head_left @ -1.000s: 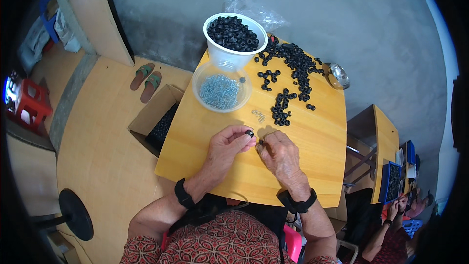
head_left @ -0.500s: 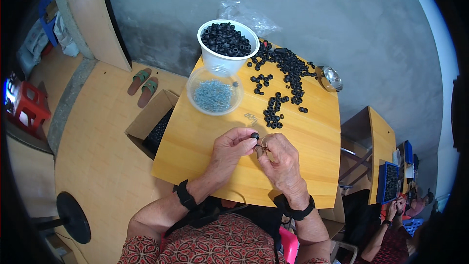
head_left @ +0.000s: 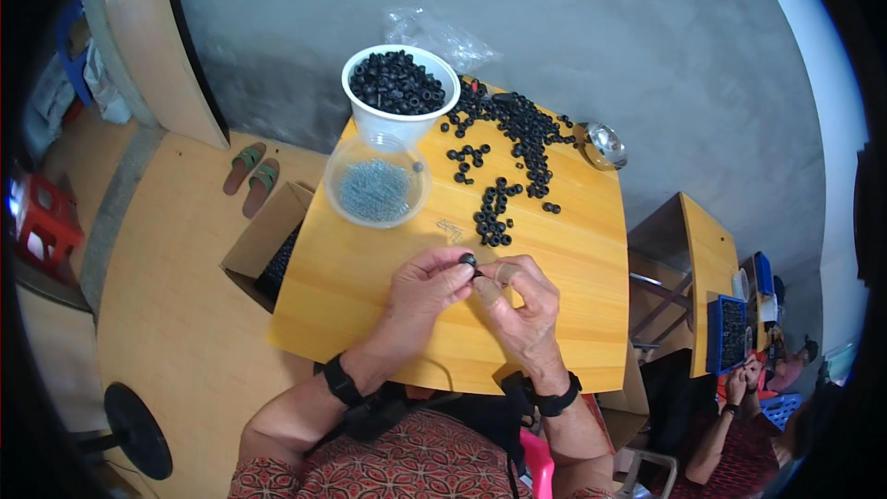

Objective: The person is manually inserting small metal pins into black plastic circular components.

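Note:
My left hand (head_left: 425, 288) and my right hand (head_left: 519, 300) meet over the middle of a small yellow wooden table (head_left: 370, 314). Between the fingertips of both sits a small black ring-shaped part (head_left: 468, 261). A loose spread of the same black parts (head_left: 506, 152) lies across the far half of the table. At the far left corner stands a white cup (head_left: 400, 92) full of black parts. In front of it is a clear bowl (head_left: 377, 183) holding small silvery metal pieces. A few metal pieces (head_left: 450, 230) lie loose just beyond my hands.
A small metal dish (head_left: 601, 145) sits at the table's far right corner. An open cardboard box (head_left: 268, 245) with dark parts stands on the floor to the left, sandals (head_left: 253, 174) beyond it. Another person (head_left: 748, 407) sits at the lower right by a second table (head_left: 711, 277).
My hands stay together over the table's middle, working the small black part; only the view has shifted slightly.

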{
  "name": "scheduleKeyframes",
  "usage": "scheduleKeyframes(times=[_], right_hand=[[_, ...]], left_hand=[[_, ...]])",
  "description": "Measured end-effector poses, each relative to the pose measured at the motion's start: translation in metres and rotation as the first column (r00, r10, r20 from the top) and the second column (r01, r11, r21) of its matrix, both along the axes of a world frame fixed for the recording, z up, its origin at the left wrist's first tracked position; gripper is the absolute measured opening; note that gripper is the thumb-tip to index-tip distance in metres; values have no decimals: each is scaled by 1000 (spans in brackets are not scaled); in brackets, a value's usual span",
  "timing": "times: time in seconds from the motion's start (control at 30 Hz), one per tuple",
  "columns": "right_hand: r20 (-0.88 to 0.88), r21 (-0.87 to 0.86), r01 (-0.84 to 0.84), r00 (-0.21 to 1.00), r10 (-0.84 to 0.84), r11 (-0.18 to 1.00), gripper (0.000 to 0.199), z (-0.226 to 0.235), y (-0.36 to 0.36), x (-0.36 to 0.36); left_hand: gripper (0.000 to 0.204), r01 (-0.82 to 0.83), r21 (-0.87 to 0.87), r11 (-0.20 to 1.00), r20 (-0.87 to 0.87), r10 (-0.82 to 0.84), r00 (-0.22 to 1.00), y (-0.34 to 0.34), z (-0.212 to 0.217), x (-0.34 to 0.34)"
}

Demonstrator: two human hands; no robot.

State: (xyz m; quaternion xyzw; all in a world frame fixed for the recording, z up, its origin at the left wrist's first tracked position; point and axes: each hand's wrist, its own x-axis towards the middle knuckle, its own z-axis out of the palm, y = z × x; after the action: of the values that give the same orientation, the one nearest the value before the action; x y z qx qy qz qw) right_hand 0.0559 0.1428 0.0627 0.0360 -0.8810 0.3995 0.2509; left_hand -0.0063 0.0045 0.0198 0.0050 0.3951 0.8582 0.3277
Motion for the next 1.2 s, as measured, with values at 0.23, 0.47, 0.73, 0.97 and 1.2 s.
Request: scheduleKeyframes(times=[0.23, 0.47, 0.73, 0.97, 1.2], right_hand=[[19, -104, 117, 993, -115, 988, 10, 3, 3, 3], [79, -388, 116, 993, -93, 914, 6, 1, 6, 3], [59, -401, 99, 995, -83, 910, 6, -5, 4, 1], [92, -494, 130, 991, -97, 859, 4, -14, 4, 5], [254, -810, 246, 965, -59, 533, 5, -8, 2, 5]], left_hand=[[19, 43, 54, 998, 25, -44, 999, 2, 3, 4], [22, 77, 59, 995, -81, -72, 994, 3, 3, 5], [27, 94, 53, 994, -141, -86, 986, 4, 2, 6], [25, 91, 24, 996, -199, -85, 976, 5, -1, 9], [24, 62, -21, 998, -207, -65, 976, 5, -4, 11]])
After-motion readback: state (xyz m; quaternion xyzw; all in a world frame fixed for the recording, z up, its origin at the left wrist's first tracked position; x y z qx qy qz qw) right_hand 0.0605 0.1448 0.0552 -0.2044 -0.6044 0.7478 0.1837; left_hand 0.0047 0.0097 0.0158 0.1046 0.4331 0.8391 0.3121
